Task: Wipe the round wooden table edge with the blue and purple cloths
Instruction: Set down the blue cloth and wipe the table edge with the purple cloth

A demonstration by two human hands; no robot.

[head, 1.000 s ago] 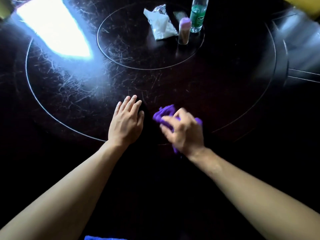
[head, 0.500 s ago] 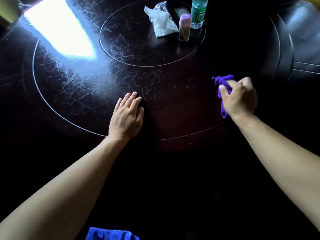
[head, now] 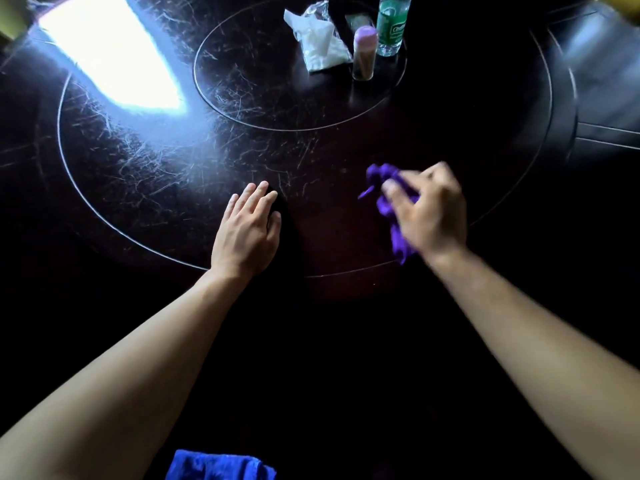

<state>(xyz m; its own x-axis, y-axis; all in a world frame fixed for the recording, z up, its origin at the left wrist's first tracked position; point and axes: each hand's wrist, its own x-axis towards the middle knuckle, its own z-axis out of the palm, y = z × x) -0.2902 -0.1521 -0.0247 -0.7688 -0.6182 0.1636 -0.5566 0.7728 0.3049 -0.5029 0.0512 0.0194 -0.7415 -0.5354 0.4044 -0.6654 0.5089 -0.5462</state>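
Green-labelled bottle (head: 392, 26), pink-capped tube (head: 364, 53) and white plastic packet (head: 320, 41) stand close together on the inner disc (head: 249, 84).

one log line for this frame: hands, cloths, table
left hand flat on table | right hand grips purple cloth, blurred | blue cloth unheld, near edge

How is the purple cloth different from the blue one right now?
The purple cloth is bunched up in the right hand, out on the dark table; the blue cloth lies untouched at the near edge, held by neither hand. The purple one is blurred, as if mid-swipe; the blue one looks sharp and partly cut off by the frame. Both look like soft rags.
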